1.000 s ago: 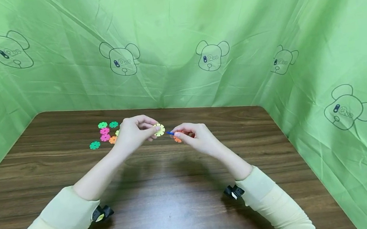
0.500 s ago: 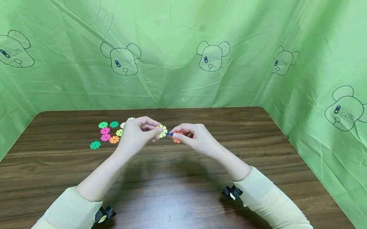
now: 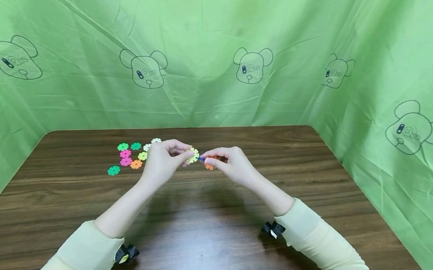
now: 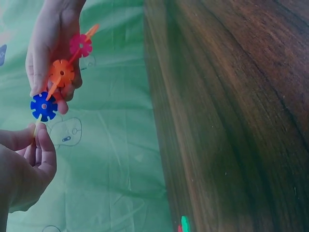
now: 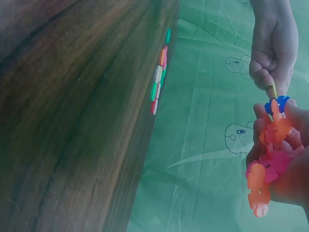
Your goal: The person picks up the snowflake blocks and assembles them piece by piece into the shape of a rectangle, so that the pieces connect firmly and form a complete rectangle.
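My left hand (image 3: 162, 162) pinches a pale yellow notched disc (image 3: 193, 155), a flower-shaped linking piece, between thumb and fingers. In the left wrist view the disc stands edge-on, meeting the rim of a blue disc (image 4: 44, 106). That blue disc ends a chain of linked discs held by my right hand (image 3: 233, 165), whose thumb and fingers grip it near the blue end. Along the chain come an orange disc (image 4: 62, 73), a pink disc (image 4: 81, 45) and another orange piece (image 5: 259, 186). From the head camera, fingers hide most of the chain.
Several loose discs lie left of my hands on the brown wooden table (image 3: 197, 244), among them a green disc (image 3: 113, 170), a pink disc (image 3: 126, 161), an orange disc (image 3: 136, 164) and a white disc (image 3: 156, 140). Green cloth (image 3: 196, 30) hangs behind and beside the table.
My left hand has moved slightly right with the yellow disc, closing the gap to the blue disc. The right hand has stayed nearly in place, holding the chain.
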The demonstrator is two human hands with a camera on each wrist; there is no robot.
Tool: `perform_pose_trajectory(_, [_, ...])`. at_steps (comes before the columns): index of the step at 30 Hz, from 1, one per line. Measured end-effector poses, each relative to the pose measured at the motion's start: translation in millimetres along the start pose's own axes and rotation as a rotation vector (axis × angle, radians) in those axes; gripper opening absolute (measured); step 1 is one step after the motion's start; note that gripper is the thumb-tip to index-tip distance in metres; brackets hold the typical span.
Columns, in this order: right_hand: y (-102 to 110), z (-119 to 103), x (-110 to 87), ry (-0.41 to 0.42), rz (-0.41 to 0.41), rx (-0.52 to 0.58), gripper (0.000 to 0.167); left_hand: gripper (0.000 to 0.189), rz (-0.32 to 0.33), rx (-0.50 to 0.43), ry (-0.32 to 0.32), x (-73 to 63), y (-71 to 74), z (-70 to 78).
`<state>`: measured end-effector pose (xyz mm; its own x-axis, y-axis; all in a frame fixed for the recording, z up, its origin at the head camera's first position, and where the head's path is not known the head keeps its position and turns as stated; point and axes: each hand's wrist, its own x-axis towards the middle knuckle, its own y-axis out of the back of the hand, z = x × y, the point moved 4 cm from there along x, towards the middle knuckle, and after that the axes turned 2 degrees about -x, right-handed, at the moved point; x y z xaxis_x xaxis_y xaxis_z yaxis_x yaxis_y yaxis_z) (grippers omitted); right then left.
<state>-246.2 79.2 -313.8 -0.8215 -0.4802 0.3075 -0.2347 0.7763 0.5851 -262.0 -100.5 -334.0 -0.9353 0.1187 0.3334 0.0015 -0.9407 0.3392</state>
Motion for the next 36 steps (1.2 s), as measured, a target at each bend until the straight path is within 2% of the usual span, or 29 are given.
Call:
perform_pose_trajectory(6, [-2, 7, -1.3, -0.086, -0.013, 0.072, 0.019, 0.013, 0.019, 0.011, 0.005, -1.5, -3.4, -1.1])
perform_pose_trajectory(18, [-5, 14, -1.7, -0.093, -0.016, 0.088, 0.019, 0.017, 0.019, -0.047, -0.026, 0.4, -7.4, -11.7])
perform_pose_trajectory(22, [-5, 17, -1.6, -0.108, 0.000, 0.117, 0.020, 0.019, -0.004, -0.056, -0.024, 2.1, -7.1, -13.5])
perform_pose_trajectory(27, [-4, 15, -2.1, -0.054, 0.024, 0.047, 0.019, 0.022, -0.044, -0.077, -0.009, 3.6, -4.5, -15.0])
perform_pose_trajectory(32, [-2, 14, -1.5, 0.005, 0.051, 0.008, 0.019, 0.023, -0.071, -0.011, -0.069, 6.8, -4.1, -10.1])
perform_pose_trajectory(36, [3, 12, 0.4, 0.041, 0.100, 0.036, 0.022, 0.019, -0.088, 0.039, -0.106, 11.3, -7.3, -6.6])
